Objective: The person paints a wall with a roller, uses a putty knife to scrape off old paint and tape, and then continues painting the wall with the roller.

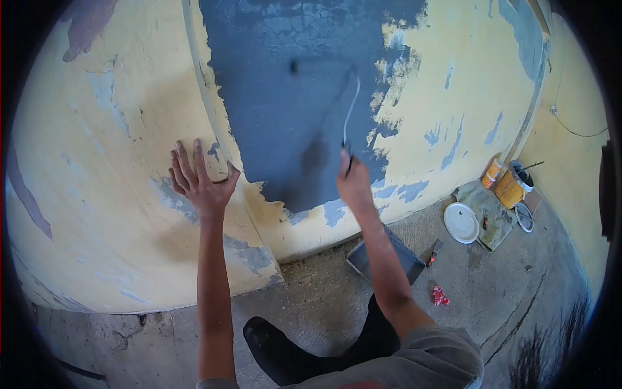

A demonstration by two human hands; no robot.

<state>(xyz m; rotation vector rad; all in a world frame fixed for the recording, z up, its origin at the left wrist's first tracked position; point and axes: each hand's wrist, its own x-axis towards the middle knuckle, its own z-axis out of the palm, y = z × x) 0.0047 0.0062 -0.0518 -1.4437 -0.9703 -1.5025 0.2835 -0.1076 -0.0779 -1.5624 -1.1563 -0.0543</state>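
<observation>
My right hand (356, 181) is wrapped around the black handle of a paint roller (353, 104). Its pale wire frame curves upward, and the dark roller head lies against the blue-grey painted patch (272, 117), where it blends with the paint. My left hand (202, 184) is spread against the yellow wall (149, 71), left of the patch, beside a vertical corner edge. Nothing is in its fingers. Below my right forearm a paint tray (405, 254) sits on the floor, partly hidden by the arm.
On the concrete floor (324, 292) lie a putty knife (435, 253) and a red-and-white crumpled wrapper (440, 295). Toward the right corner are a white lid (461, 223), a greenish sack (495, 223), a yellow bucket (512, 190) and an orange-white container (492, 173).
</observation>
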